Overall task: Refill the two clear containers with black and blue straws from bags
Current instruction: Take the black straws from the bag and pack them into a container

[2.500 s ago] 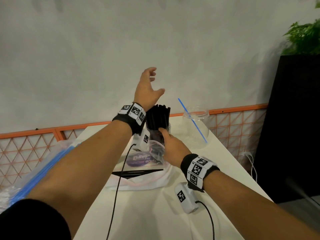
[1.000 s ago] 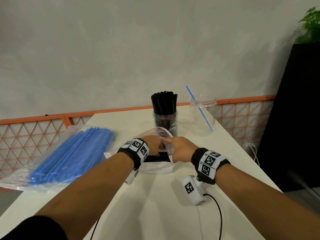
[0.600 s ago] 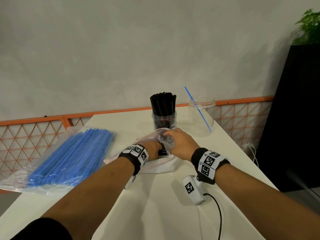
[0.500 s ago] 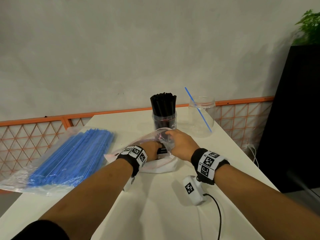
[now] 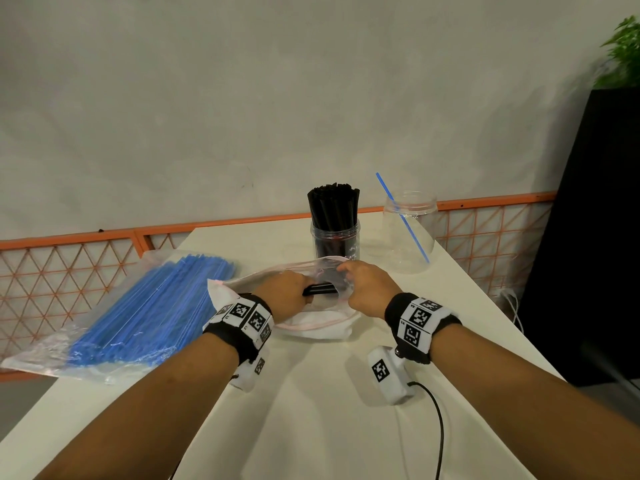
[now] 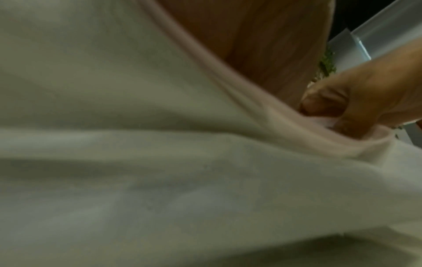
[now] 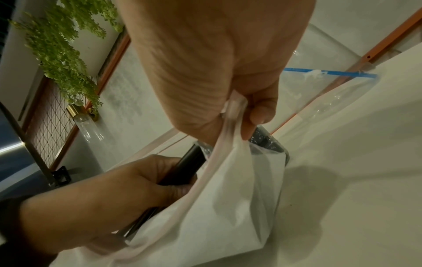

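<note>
A clear zip bag [image 5: 311, 323] [image 7: 228, 189] lies mid-table, its mouth held up. My right hand [image 5: 360, 289] [image 7: 239, 108] pinches the bag's upper rim. My left hand [image 5: 287, 292] [image 7: 109, 195] is inside the mouth, curled round a bundle of black straws [image 5: 320, 290] [image 7: 182, 168]. Behind the bag stands a clear jar [image 5: 335, 242] packed with black straws. To its right a second clear jar [image 5: 410, 237] holds one blue straw [image 5: 401, 216]. A bag of blue straws [image 5: 145, 306] lies at the left. The left wrist view shows mostly blurred bag film [image 6: 160, 162].
The white table [image 5: 329, 410] ends at an orange lattice fence [image 5: 69, 271] at the back and left. A black cabinet [image 5: 595, 237] with a green plant [image 5: 623, 53] stands at the right. Wrist camera cables [image 5: 440, 427] trail toward me.
My left hand came down from above the black-straw jar into the bag and closed on black straws. My right hand shifted from the jar to the bag's rim and lifted it.
</note>
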Demonstrator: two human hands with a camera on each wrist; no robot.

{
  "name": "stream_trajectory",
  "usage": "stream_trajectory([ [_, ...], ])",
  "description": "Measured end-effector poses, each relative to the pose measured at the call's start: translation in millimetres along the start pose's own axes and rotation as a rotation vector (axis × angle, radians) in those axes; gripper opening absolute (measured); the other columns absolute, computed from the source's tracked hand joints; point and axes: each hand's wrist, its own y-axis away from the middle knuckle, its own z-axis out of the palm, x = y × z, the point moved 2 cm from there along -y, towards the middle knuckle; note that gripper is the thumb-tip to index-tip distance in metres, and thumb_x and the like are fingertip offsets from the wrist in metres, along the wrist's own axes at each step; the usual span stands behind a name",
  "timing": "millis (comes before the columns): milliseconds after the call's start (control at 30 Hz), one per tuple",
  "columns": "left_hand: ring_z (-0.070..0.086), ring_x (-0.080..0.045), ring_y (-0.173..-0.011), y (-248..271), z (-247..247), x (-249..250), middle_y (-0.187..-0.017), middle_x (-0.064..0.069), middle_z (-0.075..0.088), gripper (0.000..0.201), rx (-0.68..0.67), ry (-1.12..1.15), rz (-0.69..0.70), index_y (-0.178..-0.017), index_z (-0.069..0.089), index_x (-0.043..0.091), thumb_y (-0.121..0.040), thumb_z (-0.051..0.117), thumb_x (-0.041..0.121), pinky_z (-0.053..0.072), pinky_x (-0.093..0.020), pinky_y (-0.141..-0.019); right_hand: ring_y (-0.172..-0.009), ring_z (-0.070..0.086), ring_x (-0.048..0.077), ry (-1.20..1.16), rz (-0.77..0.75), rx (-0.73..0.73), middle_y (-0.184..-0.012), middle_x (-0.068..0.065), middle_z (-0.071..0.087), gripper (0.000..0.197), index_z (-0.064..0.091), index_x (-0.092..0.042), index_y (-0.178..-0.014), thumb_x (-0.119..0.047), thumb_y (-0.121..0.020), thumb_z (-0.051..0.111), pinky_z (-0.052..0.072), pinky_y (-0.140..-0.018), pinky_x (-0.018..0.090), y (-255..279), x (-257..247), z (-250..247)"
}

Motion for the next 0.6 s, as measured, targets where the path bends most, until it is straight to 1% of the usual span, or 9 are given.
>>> stream_trajectory([
  [67,0.056,-0.019,-0.08,3.6,-1.8,-2.2,-0.093,0.001,0.065,0.01,-0.013,0.025,0.011,-0.088,0.053,0.03,-0.098,0.053,0.029,0.039,-0.029,-0.07,-0.12,0.055,0.025,-0.005,0.005,-0.001,-0.134,0.005,0.057,0.064,0.048,-0.017,-0.138,-0.002,-0.078,0.064,0.046,-0.101,0.031,-0.5,-0.2,-0.3],
  [100,0.056,-0.019,-0.081,5.3,-2.5,-2.7,-0.091,0.001,0.064,0.01,-0.025,0.042,0.012,-0.088,0.054,0.028,-0.098,0.054,0.029,0.04,-0.03,-0.071,-0.12,0.055,0.025,-0.001,0.004,0.001,-0.133,0.005,0.057,0.063,0.048,-0.017,-0.138,-0.003,-0.078,0.064,0.046,-0.1,0.031,-0.8,0.3,-1.0],
  [233,0.061,-0.022,-0.086,10.7,-5.3,-5.1,-0.096,-0.003,0.068,0.016,-0.027,0.089,0.012,-0.103,0.066,0.017,-0.098,0.056,0.029,0.049,-0.035,-0.08,-0.119,0.055,0.025,0.009,-0.006,-0.005,-0.134,0.005,0.056,0.061,0.048,-0.017,-0.138,-0.006,-0.08,0.065,0.045,-0.099,0.03,-0.2,1.9,-2.0],
  [333,0.06,-0.019,-0.084,13.0,-8.4,-8.1,-0.094,-0.001,0.068,0.018,-0.018,0.106,0.01,-0.104,0.069,0.019,-0.098,0.057,0.029,0.046,-0.03,-0.075,-0.119,0.055,0.026,0.0,-0.009,-0.01,-0.133,0.006,0.057,0.061,0.048,-0.017,-0.138,-0.008,-0.081,0.066,0.046,-0.099,0.032,-0.1,1.6,-2.4],
  [400,0.059,-0.014,-0.08,13.8,-8.5,-9.1,-0.092,0.002,0.067,0.015,-0.033,0.11,0.008,-0.099,0.07,0.02,-0.097,0.057,0.029,0.042,-0.025,-0.071,-0.119,0.055,0.026,0.0,0.002,-0.023,-0.133,0.006,0.057,0.063,0.048,-0.017,-0.139,-0.004,-0.08,0.064,0.046,-0.1,0.032,0.0,3.4,-2.1],
  [433,0.059,-0.008,-0.074,14.0,-7.7,-10.4,-0.088,0.004,0.067,0.013,-0.038,0.143,0.002,-0.094,0.069,0.023,-0.097,0.057,0.026,0.04,-0.02,-0.066,-0.12,0.055,0.025,-0.001,0.011,-0.032,-0.133,0.005,0.057,0.064,0.047,-0.018,-0.139,-0.002,-0.079,0.063,0.046,-0.1,0.032,0.1,4.3,-2.1],
  [500,0.055,0.002,-0.056,15.6,-8.4,-12.2,-0.072,0.007,0.067,0.022,-0.034,0.279,-0.018,-0.081,0.064,0.027,-0.097,0.055,0.016,0.038,-0.01,-0.056,-0.121,0.055,0.024,0.002,0.019,-0.047,-0.134,0.004,0.057,0.065,0.048,-0.018,-0.139,0.001,-0.078,0.061,0.046,-0.101,0.032,0.8,6.4,-1.4],
  [533,0.055,0.003,-0.052,17.0,-10.8,-11.4,-0.066,0.006,0.067,0.026,-0.021,0.349,-0.021,-0.077,0.062,0.028,-0.096,0.054,0.012,0.038,-0.009,-0.055,-0.121,0.055,0.025,0.009,0.016,-0.051,-0.134,0.004,0.058,0.065,0.048,-0.018,-0.139,0.001,-0.077,0.061,0.046,-0.101,0.032,1.8,7.1,-0.9],
  [600,0.062,-0.004,-0.058,17.1,-18.7,-7.3,-0.064,0.003,0.069,0.028,0.022,0.521,0.002,-0.078,0.062,0.024,-0.096,0.054,0.004,0.045,-0.012,-0.064,-0.12,0.055,0.026,0.017,-0.011,-0.063,-0.133,0.005,0.058,0.065,0.049,-0.018,-0.138,0.002,-0.077,0.06,0.047,-0.1,0.034,3.3,6.5,-0.4],
])
